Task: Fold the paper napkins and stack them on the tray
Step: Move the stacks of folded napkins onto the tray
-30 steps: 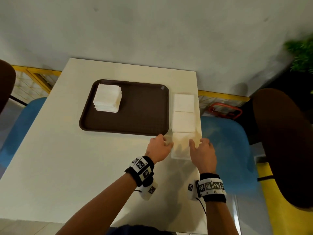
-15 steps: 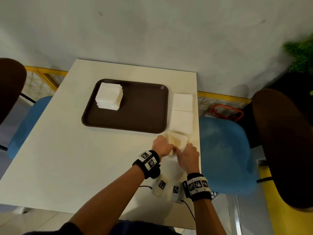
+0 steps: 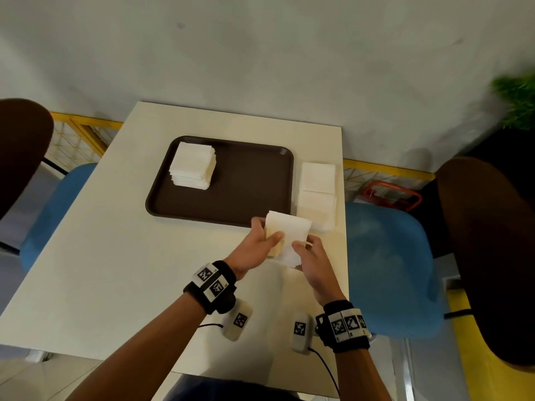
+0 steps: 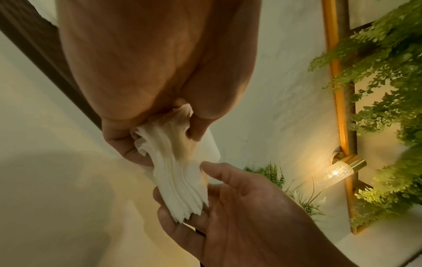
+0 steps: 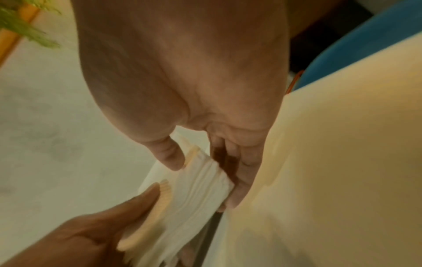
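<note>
A: Head view first: what are the hands doing?

B: The left hand [image 3: 257,244] is pinching a bundle of napkins [image 3: 286,235], thumb on top, fingers curled beneath. At its 3 o'clock, the right hand [image 3: 311,256] is pinching the bundle's near edge between thumb and fingers.

A: Where is the bundle?

B: It is hovering off the table [image 3: 115,256], just beyond the tray [image 3: 249,180] at its 5 o'clock corner. A folded stack [image 3: 193,164] is sitting at the tray's 10 o'clock; two flat piles [image 3: 318,192] are lying at its 3 o'clock.

A: Any change?

B: Half a second ago the bundle was lying lower; now both hands are lifting it.
</note>
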The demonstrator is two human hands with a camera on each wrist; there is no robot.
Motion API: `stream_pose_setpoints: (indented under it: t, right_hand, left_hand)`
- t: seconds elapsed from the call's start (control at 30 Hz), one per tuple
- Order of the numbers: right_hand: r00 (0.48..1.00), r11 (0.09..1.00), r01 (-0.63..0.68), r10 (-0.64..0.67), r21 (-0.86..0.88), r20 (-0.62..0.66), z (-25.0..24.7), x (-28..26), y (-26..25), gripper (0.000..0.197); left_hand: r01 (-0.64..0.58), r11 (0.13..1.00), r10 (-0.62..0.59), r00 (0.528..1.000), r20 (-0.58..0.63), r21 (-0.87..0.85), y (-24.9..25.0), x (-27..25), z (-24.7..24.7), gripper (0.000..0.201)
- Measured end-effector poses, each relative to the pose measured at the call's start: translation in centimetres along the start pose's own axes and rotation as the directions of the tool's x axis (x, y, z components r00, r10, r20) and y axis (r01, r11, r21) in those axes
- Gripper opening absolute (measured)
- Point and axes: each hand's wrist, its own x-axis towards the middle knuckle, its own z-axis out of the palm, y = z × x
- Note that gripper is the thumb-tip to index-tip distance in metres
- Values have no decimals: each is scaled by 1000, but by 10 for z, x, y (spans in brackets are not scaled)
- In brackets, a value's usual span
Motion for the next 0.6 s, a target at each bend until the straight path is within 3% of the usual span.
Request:
stream_pose_setpoints:
  t: [0.1, 0.2, 0.37, 0.5, 0.6]
  right_hand:
    - [996, 994, 52, -58, 97, 60, 28, 1, -18, 33]
    - [991, 988, 99, -109, 119, 76, 60, 9, -39, 32]
    - [985, 986, 167, -167, -12, 42, 111, 39, -71, 21]
    - [961, 944, 273, -278, -183, 1, 148, 70, -99, 11]
    - [940, 911, 326, -341, -254, -19, 175, 95, -122, 31]
  left_hand:
    - [-41, 996, 41, 999, -10, -80, 6, -3, -18, 38]
    - [-103, 993, 97, 990, -100, -56, 16, -2, -42, 33]
    - [-138, 990, 141, 956, -258, 29, 38, 13, -103, 28]
    - [-118, 962, 207, 902, -378, 245, 56, 34, -168, 31]
    - [-126, 935, 264, 872, -412, 331, 64, 50, -216, 25]
